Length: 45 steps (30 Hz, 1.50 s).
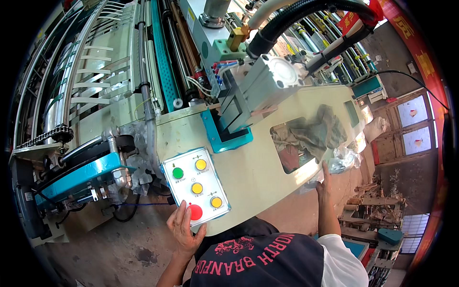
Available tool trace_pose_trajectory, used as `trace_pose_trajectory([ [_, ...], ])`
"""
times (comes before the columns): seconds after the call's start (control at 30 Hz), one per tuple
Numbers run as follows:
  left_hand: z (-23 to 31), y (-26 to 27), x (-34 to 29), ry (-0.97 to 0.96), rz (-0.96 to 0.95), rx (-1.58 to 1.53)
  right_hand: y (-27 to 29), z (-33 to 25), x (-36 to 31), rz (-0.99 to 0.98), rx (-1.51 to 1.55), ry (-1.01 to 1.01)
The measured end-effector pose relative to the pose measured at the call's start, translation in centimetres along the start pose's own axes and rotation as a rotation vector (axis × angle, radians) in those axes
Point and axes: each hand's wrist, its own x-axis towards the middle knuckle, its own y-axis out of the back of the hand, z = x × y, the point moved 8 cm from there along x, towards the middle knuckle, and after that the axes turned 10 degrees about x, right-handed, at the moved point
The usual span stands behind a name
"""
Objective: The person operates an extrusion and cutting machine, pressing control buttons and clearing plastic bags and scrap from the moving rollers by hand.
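My left hand [186, 228] rests its fingertips on the lower left edge of a white control panel [184, 160], just beside the big red button [195, 212]. Its fingers are stretched out, the thumb held apart, with nothing in them. Above the red button sit a green button [178, 173] and three yellow buttons [197, 188]. My right hand [325, 183] is at the front edge of the cream machine housing [258, 182], its fingers reaching upward and apparently holding nothing. Clear plastic film [345, 160] bunches up close to those fingertips.
A grey cloth [325, 131] lies over a window in the housing. A grey pneumatic cylinder [275, 79] with hoses stands on a teal bracket [229, 143]. Rollers and a chain [45, 135] fill the left side. Another machine [373, 210] stands at right on the concrete floor [129, 253].
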Motion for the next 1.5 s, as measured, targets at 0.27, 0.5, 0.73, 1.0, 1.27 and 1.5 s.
trace_pose_trajectory([
  [0.27, 0.4, 0.4, 0.6, -0.03, -0.007, 0.019, 1.2, 0.5, 1.2, -0.025, 0.035, 0.035],
  [0.5, 0.5, 0.5, 0.5, -0.031, 0.014, 0.014, -1.0, -0.3, -0.4, -0.039, 0.027, 0.059],
  [0.73, 0.3, 0.2, 0.3, -0.013, 0.023, -0.004, -0.6, -0.2, -0.1, -0.043, 0.038, 0.057],
  [1.0, 0.2, 0.3, 0.4, 0.002, 0.022, -0.021, -1.9, -0.7, -1.1, -0.071, 0.051, 0.066],
  [1.27, 0.4, 0.5, 0.6, 0.029, -0.001, -0.009, -1.9, -0.7, -1.1, 0.002, 0.062, 0.099],
  [1.5, 0.5, 0.6, 0.6, 0.022, 0.005, -0.011, -0.8, -0.2, -0.2, -0.064, 0.066, 0.087],
])
